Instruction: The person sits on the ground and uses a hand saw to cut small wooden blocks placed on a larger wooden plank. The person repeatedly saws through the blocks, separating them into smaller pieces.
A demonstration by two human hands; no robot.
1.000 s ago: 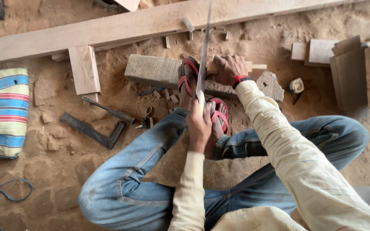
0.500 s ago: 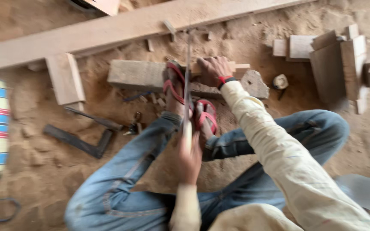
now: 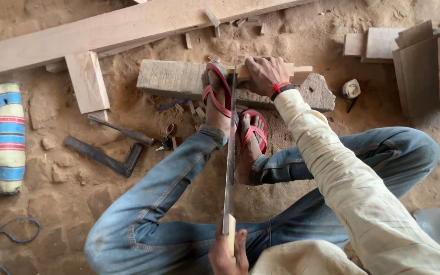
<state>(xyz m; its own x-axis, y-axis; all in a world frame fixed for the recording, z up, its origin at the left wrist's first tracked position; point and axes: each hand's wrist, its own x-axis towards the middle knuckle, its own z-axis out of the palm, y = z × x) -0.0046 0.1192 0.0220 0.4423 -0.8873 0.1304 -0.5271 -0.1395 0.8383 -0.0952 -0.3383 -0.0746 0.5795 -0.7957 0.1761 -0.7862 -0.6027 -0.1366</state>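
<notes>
Left hand (image 3: 226,254), half cut off, grips the saw (image 3: 229,153); right hand (image 3: 265,74) presses the wood strip (image 3: 299,72).

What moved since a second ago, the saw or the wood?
The left hand pulled the saw back toward the body, so the handle now sits low by the lap. The right hand stayed pressing the small wood piece on the block, foot still on it.

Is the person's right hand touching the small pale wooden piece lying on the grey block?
Touching. The head view shows the right hand pressed flat on the small pale wooden piece, its fingers covering the wood.
</notes>
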